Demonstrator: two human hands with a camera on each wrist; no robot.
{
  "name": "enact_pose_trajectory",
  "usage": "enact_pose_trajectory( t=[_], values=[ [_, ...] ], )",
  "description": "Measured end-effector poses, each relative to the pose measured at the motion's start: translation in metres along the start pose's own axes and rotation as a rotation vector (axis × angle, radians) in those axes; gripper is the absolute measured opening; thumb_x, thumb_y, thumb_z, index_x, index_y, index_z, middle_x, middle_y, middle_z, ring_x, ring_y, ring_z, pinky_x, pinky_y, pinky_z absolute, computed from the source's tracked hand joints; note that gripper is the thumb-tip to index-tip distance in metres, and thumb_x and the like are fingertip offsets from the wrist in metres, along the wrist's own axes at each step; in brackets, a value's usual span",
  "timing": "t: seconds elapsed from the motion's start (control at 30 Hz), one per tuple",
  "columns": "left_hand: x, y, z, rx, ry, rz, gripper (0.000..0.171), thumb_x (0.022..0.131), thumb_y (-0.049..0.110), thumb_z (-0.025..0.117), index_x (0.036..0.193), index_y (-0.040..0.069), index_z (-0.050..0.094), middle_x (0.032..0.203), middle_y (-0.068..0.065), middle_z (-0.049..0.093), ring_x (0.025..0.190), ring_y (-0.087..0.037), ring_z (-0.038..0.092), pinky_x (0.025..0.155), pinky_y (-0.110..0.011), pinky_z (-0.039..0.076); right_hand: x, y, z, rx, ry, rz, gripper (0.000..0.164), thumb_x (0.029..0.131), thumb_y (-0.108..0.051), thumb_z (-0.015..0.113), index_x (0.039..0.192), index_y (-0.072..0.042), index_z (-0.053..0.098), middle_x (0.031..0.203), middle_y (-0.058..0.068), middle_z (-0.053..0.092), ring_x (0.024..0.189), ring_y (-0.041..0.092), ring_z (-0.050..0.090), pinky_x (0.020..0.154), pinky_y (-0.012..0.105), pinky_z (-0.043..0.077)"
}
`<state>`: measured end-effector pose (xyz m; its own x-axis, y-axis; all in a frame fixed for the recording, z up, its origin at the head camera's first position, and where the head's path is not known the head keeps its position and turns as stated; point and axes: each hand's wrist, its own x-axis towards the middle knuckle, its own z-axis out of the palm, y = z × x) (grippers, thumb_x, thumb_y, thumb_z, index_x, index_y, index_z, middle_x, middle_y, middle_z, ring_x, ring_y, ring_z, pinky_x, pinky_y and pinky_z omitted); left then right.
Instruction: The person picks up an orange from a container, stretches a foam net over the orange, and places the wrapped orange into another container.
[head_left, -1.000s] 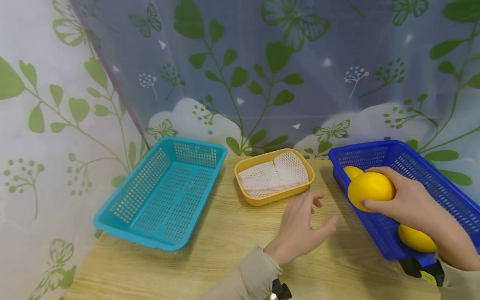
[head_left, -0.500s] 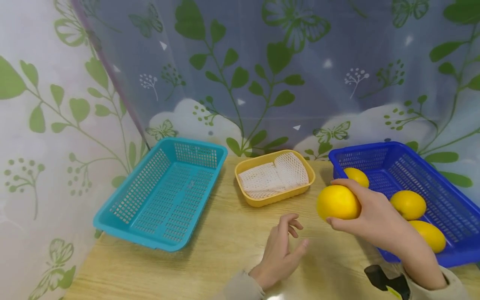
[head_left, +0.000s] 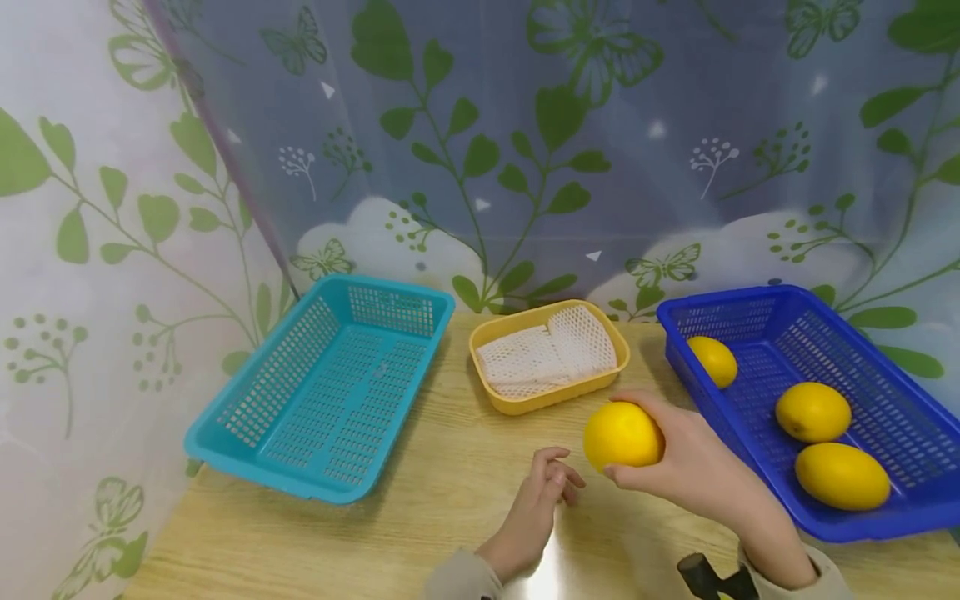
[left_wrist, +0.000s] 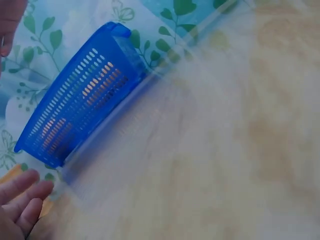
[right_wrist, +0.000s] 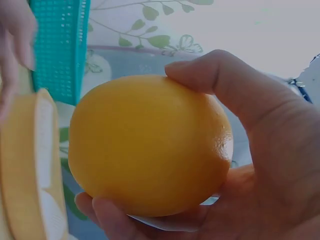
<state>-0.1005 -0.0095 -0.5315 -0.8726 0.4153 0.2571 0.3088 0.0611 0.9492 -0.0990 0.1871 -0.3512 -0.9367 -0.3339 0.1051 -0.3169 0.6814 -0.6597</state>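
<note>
My right hand (head_left: 693, 467) grips a yellow lemon (head_left: 622, 436) above the table, just left of the blue basket (head_left: 738, 446). In the right wrist view the thumb presses the top of the lemon (right_wrist: 150, 145) and the fingers curl beneath it. My left hand (head_left: 528, 512) hovers over the table to the left of the lemon, holding nothing, its fingers loosely bent. Inside the blue basket lie a lemon (head_left: 712, 362) at the far left corner and two more, a middle lemon (head_left: 813, 412) and a near lemon (head_left: 843, 476).
A turquoise basket (head_left: 431, 358) stands at the left of the wooden table (head_left: 420, 533). Between the two baskets, at the back, sits a small yellow tray (head_left: 517, 407) with folded white foam netting (head_left: 551, 350). A patterned curtain (head_left: 480, 150) hangs behind.
My right hand has lifted the lemon out of the blue basket and carried it left, over the table. My left hand has drawn back toward the near edge, its fingers closer together.
</note>
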Motion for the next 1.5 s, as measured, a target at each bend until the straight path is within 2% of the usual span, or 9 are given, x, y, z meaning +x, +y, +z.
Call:
enact_pose_trajectory(
  t=[0.1, 0.33, 0.43, 0.6, 0.87, 1.03, 1.13, 1.27, 1.5],
  values=[
    [0.002, -0.002, 0.0, -0.06, 0.041, -0.081, 0.036, 0.11, 0.026, 0.02, 0.137, 0.008, 0.036, 0.11, -0.012, 0.063, 0.091, -0.025, 0.062, 0.081, -0.031, 0.05, 0.003, 0.005, 0.013, 0.008, -0.016, 0.015, 0.072, 0.071, -0.028, 0.086, 0.132, -0.008, 0.055, 0.11, 0.01, 0.067, 0.079, 0.016, 0.059, 0.065, 0.034, 0.05],
    [0.001, -0.003, -0.001, -0.088, 0.051, -0.096, 0.037, 0.109, 0.029, 0.015, 0.136, 0.015, 0.037, 0.098, -0.002, 0.059, 0.088, -0.025, 0.059, 0.082, -0.031, 0.049, 0.008, 0.019, 0.045, 0.054, -0.06, 0.02, 0.069, 0.069, -0.025, 0.086, 0.129, -0.007, 0.057, 0.109, 0.009, 0.067, 0.083, 0.018, 0.06, 0.07, 0.036, 0.051],
    [-0.001, -0.004, -0.002, -0.073, 0.044, -0.09, 0.04, 0.109, 0.032, 0.012, 0.138, 0.017, 0.035, 0.108, -0.001, 0.056, 0.095, -0.02, 0.055, 0.086, -0.03, 0.045, 0.01, 0.025, 0.057, 0.084, -0.062, 0.004, 0.07, 0.066, -0.025, 0.087, 0.126, -0.007, 0.056, 0.107, 0.009, 0.066, 0.084, 0.018, 0.059, 0.071, 0.037, 0.051],
    [-0.002, -0.006, -0.003, -0.031, 0.058, -0.063, 0.042, 0.108, 0.034, 0.01, 0.138, 0.019, 0.035, 0.131, -0.001, 0.048, 0.12, -0.014, 0.047, 0.106, -0.032, 0.034, 0.013, 0.036, 0.08, 0.132, -0.054, -0.019, 0.071, 0.063, -0.018, 0.088, 0.122, -0.008, 0.052, 0.108, 0.008, 0.061, 0.088, 0.02, 0.057, 0.072, 0.036, 0.05],
    [0.001, -0.005, -0.004, -0.108, 0.07, -0.083, 0.042, 0.105, 0.037, 0.026, 0.142, 0.017, 0.03, 0.134, -0.004, 0.044, 0.119, -0.018, 0.047, 0.104, -0.033, 0.036, 0.014, 0.049, 0.108, 0.14, 0.064, -0.1, 0.079, 0.054, -0.006, 0.087, 0.121, -0.008, 0.046, 0.114, 0.007, 0.051, 0.094, 0.02, 0.052, 0.077, 0.034, 0.047],
    [0.005, -0.004, -0.006, -0.209, 0.145, -0.08, 0.047, 0.1, 0.031, 0.043, 0.141, 0.011, 0.033, 0.134, -0.008, 0.043, 0.117, -0.02, 0.048, 0.101, -0.032, 0.038, 0.018, 0.055, 0.124, 0.205, 0.109, -0.143, 0.082, 0.053, 0.0, 0.085, 0.124, -0.009, 0.045, 0.121, 0.008, 0.05, 0.099, 0.022, 0.053, 0.077, 0.035, 0.049],
    [0.009, -0.004, -0.009, -0.281, 0.178, -0.074, 0.051, 0.095, 0.027, 0.05, 0.141, 0.011, 0.035, 0.134, -0.009, 0.044, 0.116, -0.021, 0.049, 0.1, -0.033, 0.039, 0.021, 0.058, 0.133, 0.263, 0.133, -0.16, 0.084, 0.054, 0.004, 0.083, 0.127, -0.01, 0.046, 0.126, 0.007, 0.05, 0.105, 0.024, 0.054, 0.081, 0.038, 0.05],
    [0.011, -0.004, -0.016, -0.321, 0.161, -0.087, 0.052, 0.094, 0.026, 0.054, 0.142, 0.016, 0.038, 0.139, -0.007, 0.044, 0.119, -0.022, 0.048, 0.102, -0.036, 0.038, 0.022, 0.066, 0.144, 0.345, 0.153, -0.164, 0.088, 0.058, 0.007, 0.085, 0.132, -0.014, 0.044, 0.132, 0.003, 0.052, 0.111, 0.024, 0.054, 0.087, 0.041, 0.049],
    [0.009, 0.0, -0.021, -0.294, 0.138, -0.132, 0.046, 0.098, 0.023, 0.056, 0.142, 0.02, 0.045, 0.142, -0.003, 0.046, 0.124, -0.023, 0.047, 0.104, -0.043, 0.035, 0.014, 0.082, 0.166, 0.523, 0.127, -0.098, 0.093, 0.068, -0.004, 0.089, 0.143, -0.019, 0.037, 0.14, 0.003, 0.046, 0.119, 0.022, 0.049, 0.097, 0.036, 0.044]
  ],
)
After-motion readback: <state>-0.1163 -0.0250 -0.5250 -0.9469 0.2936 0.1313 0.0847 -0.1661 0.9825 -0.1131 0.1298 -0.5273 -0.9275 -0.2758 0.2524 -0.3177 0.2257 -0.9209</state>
